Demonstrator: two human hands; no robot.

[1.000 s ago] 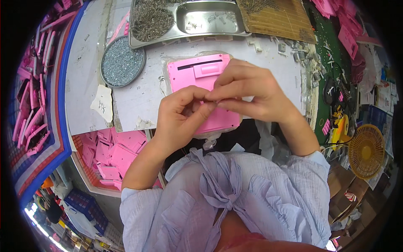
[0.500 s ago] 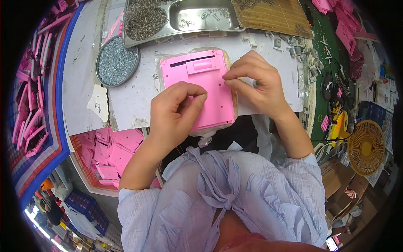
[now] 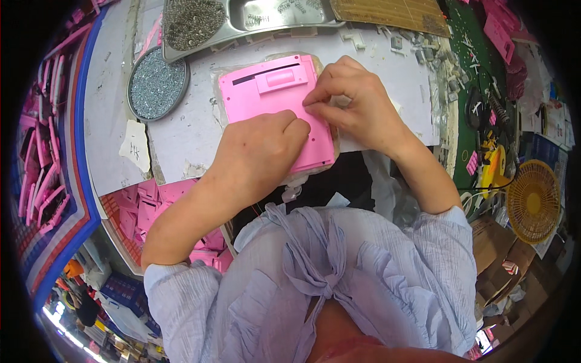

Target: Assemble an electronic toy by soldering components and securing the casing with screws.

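A flat pink plastic housing (image 3: 245, 101) lies in front of me on a wrapped pad, with a long dark slot and a raised tab near its far edge and small screw holes about it. My left hand (image 3: 263, 145) rests over its near left part, fingers curled in and closed; what they hold, if anything, is hidden. Above the right side of the housing, my right hand (image 3: 360, 103) pinches thumb and forefinger together. Whatever is between those fingertips is too small to make out.
A round dish of tiny metal pieces (image 3: 157, 85) stands left, beside a steel tray (image 3: 221, 37) holding small springs. Brown cardboard (image 3: 393, 15) lies far right. Small grey-white parts (image 3: 426, 54) litter the table's right edge. Below left sits a crate of pink pieces (image 3: 145, 206); a yellow fan (image 3: 532, 202) stands right.
My left hand has turned so its back faces up, with the elbow swung outward. The right hand has shifted slightly left, still pinching. The whole view has moved a little.
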